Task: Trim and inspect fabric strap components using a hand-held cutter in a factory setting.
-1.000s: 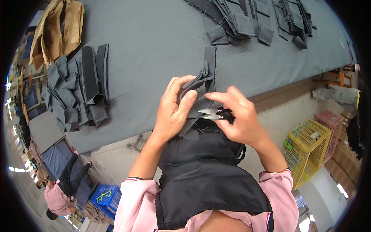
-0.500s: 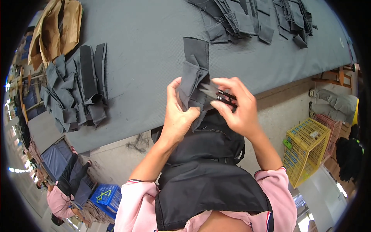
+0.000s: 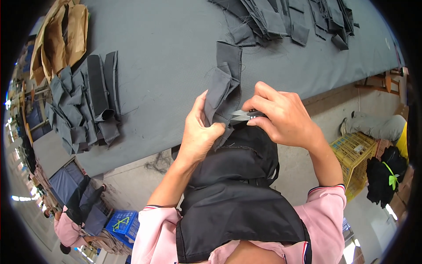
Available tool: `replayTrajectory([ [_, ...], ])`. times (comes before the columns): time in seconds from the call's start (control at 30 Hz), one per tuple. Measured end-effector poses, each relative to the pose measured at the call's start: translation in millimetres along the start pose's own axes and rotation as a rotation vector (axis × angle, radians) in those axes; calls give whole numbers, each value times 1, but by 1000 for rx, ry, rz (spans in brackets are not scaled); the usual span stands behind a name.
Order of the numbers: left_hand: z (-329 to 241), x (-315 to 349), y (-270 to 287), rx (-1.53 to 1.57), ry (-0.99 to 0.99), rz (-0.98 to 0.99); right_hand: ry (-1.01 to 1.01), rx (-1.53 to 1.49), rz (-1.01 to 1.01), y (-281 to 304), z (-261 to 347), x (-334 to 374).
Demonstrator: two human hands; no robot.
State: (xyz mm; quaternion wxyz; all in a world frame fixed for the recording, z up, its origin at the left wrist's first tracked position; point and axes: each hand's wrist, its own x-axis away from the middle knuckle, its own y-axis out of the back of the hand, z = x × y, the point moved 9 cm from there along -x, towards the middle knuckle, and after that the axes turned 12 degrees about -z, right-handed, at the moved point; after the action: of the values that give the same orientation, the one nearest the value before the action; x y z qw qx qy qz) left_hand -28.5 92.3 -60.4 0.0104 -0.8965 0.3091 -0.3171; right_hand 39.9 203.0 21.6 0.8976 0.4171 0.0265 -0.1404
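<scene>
My left hand (image 3: 198,132) is closed on a dark grey sewn fabric strip (image 3: 222,86), its thumb pressing the lower end. The strip has folded flaps, and loose threads stick out along its edges. In my right hand (image 3: 281,116) is a pair of thread snips (image 3: 248,115) with black handles, squeezed between thumb and fingers. The blades point left at the strip's lower right edge, close to my left thumb; whether they touch cloth or thread I cannot tell.
Grey cloth covers the table (image 3: 158,66). A pile of fabric strips (image 3: 83,105) lies at its left, more bundles (image 3: 272,22) at the far right. Brown paper (image 3: 59,39) stands far left. Yellow crates (image 3: 354,154), a blue crate (image 3: 122,226) and other people are beyond.
My right hand has turned and closed further round the snips, its elbow swinging outward. The blades have dropped lower along the strip and drawn together. The strip has shifted slightly right.
</scene>
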Motion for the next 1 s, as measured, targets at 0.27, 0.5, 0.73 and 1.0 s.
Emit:
replayTrajectory([
  [0.27,0,-3,1,-68,-51,-16,-123,-75,47,-3,-12,3],
  [0.5,4,-2,0,-118,-36,-4,-42,-107,-7,-7,-7,2],
  [0.73,4,1,-6,-46,62,43,88,-85,-51,-4,-2,5],
  [1.0,4,2,-9,-31,85,66,103,-60,-33,-2,-1,5],
])
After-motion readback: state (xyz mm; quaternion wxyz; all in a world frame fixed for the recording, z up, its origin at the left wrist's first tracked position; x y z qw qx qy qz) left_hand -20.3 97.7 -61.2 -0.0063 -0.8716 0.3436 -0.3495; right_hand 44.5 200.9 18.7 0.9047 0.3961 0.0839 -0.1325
